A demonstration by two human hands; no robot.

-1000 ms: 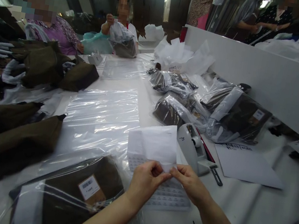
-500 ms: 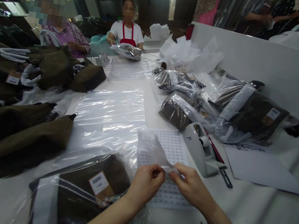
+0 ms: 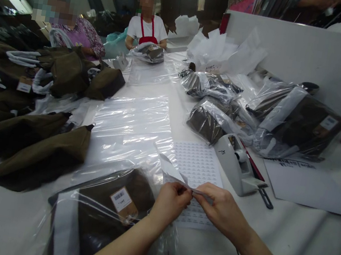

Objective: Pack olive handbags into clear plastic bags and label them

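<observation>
Both hands pinch a thin whitish paper [image 3: 170, 169] over a sheet of small printed labels [image 3: 199, 162]. My left hand [image 3: 172, 201] grips its near edge with curled fingers. Close beside it, my right hand [image 3: 221, 206] holds the same edge between thumb and fingers. Under and left of my left forearm lies a dark olive bag in clear plastic [image 3: 98, 215], with a barcode tag [image 3: 120, 199] on it. A grey tape dispenser [image 3: 237, 168] stands just beyond my right hand.
Flat clear plastic bags [image 3: 132, 125] lie at centre-left, olive bags [image 3: 48, 142] at the left. Wrapped bags [image 3: 307, 123] and a white card [image 3: 310, 186] are at the right, before a white partition [image 3: 304, 58]. Two people [image 3: 149, 29] [image 3: 78, 35] are across the table.
The paper has tilted to a narrower, more edge-on shape between my hands. The view has shifted slightly, and a white sheet now shows at the lower left.
</observation>
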